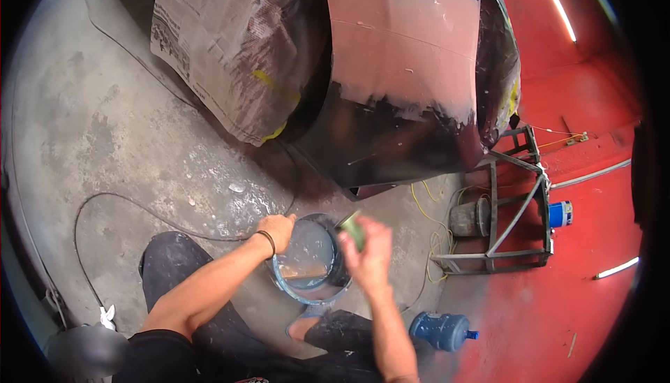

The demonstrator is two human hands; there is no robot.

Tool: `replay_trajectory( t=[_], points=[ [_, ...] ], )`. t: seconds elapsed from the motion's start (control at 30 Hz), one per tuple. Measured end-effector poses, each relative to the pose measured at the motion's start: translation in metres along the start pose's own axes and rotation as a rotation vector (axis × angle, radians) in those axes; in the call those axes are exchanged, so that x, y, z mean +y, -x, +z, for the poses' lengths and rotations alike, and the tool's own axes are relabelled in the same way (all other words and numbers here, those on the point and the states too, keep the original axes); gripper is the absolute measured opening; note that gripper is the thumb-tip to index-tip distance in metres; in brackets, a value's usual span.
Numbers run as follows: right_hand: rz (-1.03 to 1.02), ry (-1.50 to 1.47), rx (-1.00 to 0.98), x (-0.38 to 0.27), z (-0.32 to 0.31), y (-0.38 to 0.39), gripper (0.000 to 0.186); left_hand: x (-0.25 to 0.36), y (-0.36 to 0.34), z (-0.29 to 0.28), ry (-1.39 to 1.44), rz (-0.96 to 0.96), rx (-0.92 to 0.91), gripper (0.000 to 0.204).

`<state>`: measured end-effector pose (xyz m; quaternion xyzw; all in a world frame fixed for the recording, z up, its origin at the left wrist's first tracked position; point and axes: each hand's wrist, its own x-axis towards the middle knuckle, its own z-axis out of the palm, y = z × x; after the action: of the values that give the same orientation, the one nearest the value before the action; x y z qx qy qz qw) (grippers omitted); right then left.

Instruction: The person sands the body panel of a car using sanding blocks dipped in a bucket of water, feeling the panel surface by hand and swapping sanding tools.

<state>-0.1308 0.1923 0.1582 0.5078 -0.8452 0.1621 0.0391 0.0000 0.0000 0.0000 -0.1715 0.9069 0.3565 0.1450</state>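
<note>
A blue-rimmed bucket (280, 286) of cloudy grey water stands on the floor between my legs, with a flat brown piece (305, 272) inside. My left hand (279, 233), a dark band at its wrist, is closed on the bucket's left rim. Over the right rim, my right hand (370, 252) grips a small green pad (352, 231) with a pale edge; its exact kind is unclear. Ahead is a car body panel (405, 41), pinkish above and dark below, with streaked patches where the colours meet.
Newspaper (202, 41) held with yellow tape covers the part left of the panel. A dark hose (132, 203) loops across the floor. To the right are a metal frame stand (493, 205), a grey bucket (470, 217) and a blue water jug (440, 331) on its side.
</note>
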Motion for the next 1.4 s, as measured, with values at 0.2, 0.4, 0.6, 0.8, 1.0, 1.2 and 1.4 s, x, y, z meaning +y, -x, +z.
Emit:
replay_trajectory(
  t=[0.2, 0.4, 0.6, 0.8, 1.0, 1.2, 1.4],
  points=[
    [-0.542, 0.358, 0.560, -0.047, -0.147, -0.155, 0.070, -0.023, 0.018, -0.005, 0.012, 0.086, 0.053, 0.066],
    [-0.733, 0.460, 0.621, -0.033, -0.158, -0.222, 0.070, -0.037, 0.045, -0.023, -0.039, 0.069, -0.017, 0.063],
    [-0.690, 0.419, 0.684, -0.034, -0.151, -0.224, 0.059, -0.022, 0.056, -0.048, -0.158, -0.008, -0.144, 0.057],
    [-0.741, 0.462, 0.641, -0.085, -0.142, -0.264, 0.059, -0.018, 0.052, -0.051, -0.159, -0.013, -0.157, 0.055],
    [-0.637, 0.482, 0.656, -0.047, -0.131, -0.214, 0.047, -0.022, 0.044, -0.040, -0.157, 0.004, -0.192, 0.053],
    [-0.826, 0.564, 0.612, -0.138, -0.172, -0.314, 0.044, -0.025, 0.038, -0.034, -0.093, -0.001, -0.158, 0.058],
    [-0.775, 0.587, 0.583, -0.098, -0.138, -0.254, 0.041, -0.015, 0.042, -0.042, -0.147, -0.026, -0.194, 0.062]
  ],
)
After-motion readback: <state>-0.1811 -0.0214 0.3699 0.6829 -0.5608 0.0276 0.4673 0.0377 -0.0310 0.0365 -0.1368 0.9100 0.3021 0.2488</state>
